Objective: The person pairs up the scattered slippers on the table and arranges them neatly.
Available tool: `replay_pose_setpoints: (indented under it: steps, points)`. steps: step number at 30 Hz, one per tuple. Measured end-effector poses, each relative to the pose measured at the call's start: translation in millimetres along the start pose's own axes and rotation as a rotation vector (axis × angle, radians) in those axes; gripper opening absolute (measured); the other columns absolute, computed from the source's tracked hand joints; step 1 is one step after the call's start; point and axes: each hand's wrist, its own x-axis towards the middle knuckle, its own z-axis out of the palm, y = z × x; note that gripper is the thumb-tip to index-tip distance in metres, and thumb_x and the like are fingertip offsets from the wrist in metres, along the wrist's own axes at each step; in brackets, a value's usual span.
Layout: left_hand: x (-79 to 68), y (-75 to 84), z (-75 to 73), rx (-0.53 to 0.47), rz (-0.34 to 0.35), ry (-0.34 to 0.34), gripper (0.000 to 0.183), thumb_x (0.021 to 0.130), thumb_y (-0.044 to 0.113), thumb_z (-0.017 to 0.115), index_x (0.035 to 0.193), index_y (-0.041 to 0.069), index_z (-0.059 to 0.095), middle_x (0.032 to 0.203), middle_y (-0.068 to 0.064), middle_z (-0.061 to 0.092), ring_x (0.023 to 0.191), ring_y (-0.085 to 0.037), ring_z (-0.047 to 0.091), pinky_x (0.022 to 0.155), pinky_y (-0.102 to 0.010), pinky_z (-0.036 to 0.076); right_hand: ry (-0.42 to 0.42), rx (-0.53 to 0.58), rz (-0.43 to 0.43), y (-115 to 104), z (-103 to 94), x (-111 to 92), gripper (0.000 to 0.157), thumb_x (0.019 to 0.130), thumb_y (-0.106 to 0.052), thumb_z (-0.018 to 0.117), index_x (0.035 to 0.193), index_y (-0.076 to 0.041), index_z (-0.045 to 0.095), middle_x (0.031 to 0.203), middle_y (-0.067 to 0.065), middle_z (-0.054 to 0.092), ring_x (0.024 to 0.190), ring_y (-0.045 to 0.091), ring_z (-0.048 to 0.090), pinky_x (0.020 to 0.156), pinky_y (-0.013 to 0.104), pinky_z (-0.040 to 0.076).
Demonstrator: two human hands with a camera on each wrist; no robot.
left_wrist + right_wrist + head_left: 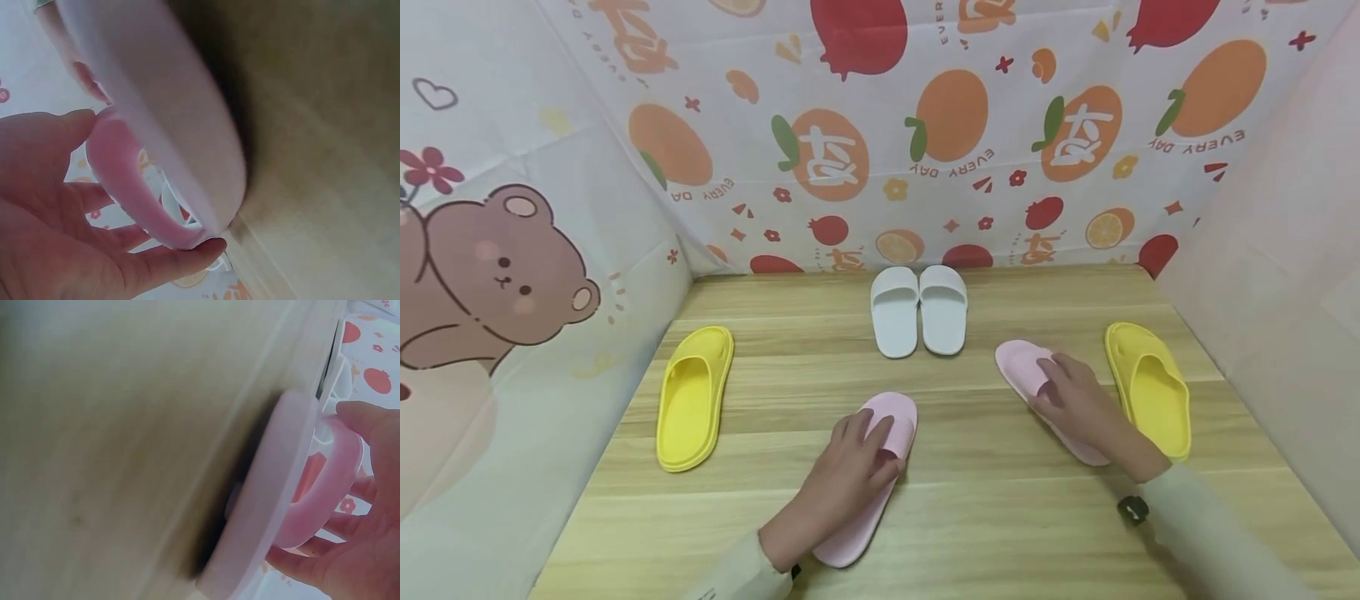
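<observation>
In the head view, my left hand grips a pink slipper across its strap, near the front middle of the table. The left wrist view shows the thumb on one side of that strap and the fingertips at its other side. My right hand holds a second pink slipper the same way, farther right and tilted, with its toe towards the back left. Dark shadow runs along that slipper's sole in the right wrist view, close over the wood. Each hand partly hides its slipper.
A pair of white slippers stands side by side at the back middle of the wooden table. One yellow slipper lies at the left, another yellow slipper at the right, just beyond my right hand. Fruit-printed cloth hangs behind.
</observation>
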Motion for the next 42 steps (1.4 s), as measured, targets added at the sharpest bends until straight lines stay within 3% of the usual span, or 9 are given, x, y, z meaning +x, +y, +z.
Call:
replay_pose_setpoints:
  steps: [6,15,22,28,32,37,42]
  points:
    - [2.3,1.6,-1.1,0.103,-0.015,0.018,0.056,0.094,0.044,0.067,0.139,0.012,0.058,0.139,-0.019,0.052,0.122,-0.042,0.054,0.079,-0.055,0.056,0.05,0.003,-0.042,-5.3,5.2,-1.8,0.064,0.086,-0.026,0.077,0.14,-0.002,0.052,0.136,0.032,0.049,0.124,0.052,0.047,0.103,0.067,0.039]
    - [4.5,2.2,-3.6,0.157,-0.03,0.026,0.053,0.094,0.043,0.067,0.137,0.014,0.06,0.133,-0.016,0.056,0.11,-0.04,0.059,0.065,-0.051,0.056,0.028,-0.018,0.001,-24.4,13.0,-4.5,0.066,0.084,-0.04,0.079,0.136,-0.008,0.054,0.13,0.025,0.052,0.117,0.045,0.049,0.09,0.064,0.048]
    - [5.7,1.0,-4.1,0.215,-0.049,0.077,0.051,0.091,0.046,0.068,0.131,0.016,0.062,0.12,-0.011,0.06,0.102,-0.038,0.062,0.052,-0.046,0.052,0.008,-0.026,-0.015,-41.8,12.8,-4.1,0.059,0.086,-0.041,0.077,0.131,-0.01,0.056,0.127,0.026,0.054,0.115,0.044,0.051,0.087,0.061,0.049]
    - [6.0,-1.1,-3.9,0.25,-0.07,0.099,0.05,0.089,0.047,0.069,0.128,0.017,0.063,0.113,-0.008,0.061,0.095,-0.034,0.063,0.044,-0.04,0.044,0.022,-0.034,-0.028,-56.9,14.8,-2.6,0.051,0.088,-0.044,0.075,0.126,-0.013,0.06,0.122,0.024,0.056,0.112,0.04,0.054,0.077,0.058,0.053]
    - [7.4,-3.8,-5.5,0.254,-0.09,0.085,0.051,0.089,0.049,0.067,0.129,0.018,0.062,0.111,-0.008,0.061,0.09,-0.031,0.061,0.043,-0.036,0.04,0.017,-0.057,-0.006,-68.9,16.3,-1.4,0.051,0.086,-0.047,0.075,0.123,-0.014,0.06,0.118,0.02,0.057,0.107,0.035,0.055,0.07,0.053,0.053]
    - [8.9,-7.3,-7.8,0.24,-0.142,0.043,0.052,0.091,0.051,0.065,0.132,0.019,0.06,0.116,-0.009,0.061,0.092,-0.031,0.061,0.046,-0.037,0.042,-0.011,-0.072,0.02,-82.1,19.2,1.5,0.055,0.084,-0.051,0.074,0.122,-0.014,0.06,0.111,0.015,0.056,0.099,0.028,0.052,0.065,0.043,0.049]
    - [10.7,-10.5,-9.4,0.229,-0.151,0.037,0.053,0.091,0.051,0.065,0.132,0.018,0.06,0.117,-0.011,0.062,0.091,-0.032,0.062,0.047,-0.038,0.044,-0.029,-0.081,0.043,-93.0,24.5,4.8,0.057,0.083,-0.054,0.073,0.121,-0.013,0.06,0.108,0.014,0.056,0.094,0.026,0.051,0.065,0.04,0.046]
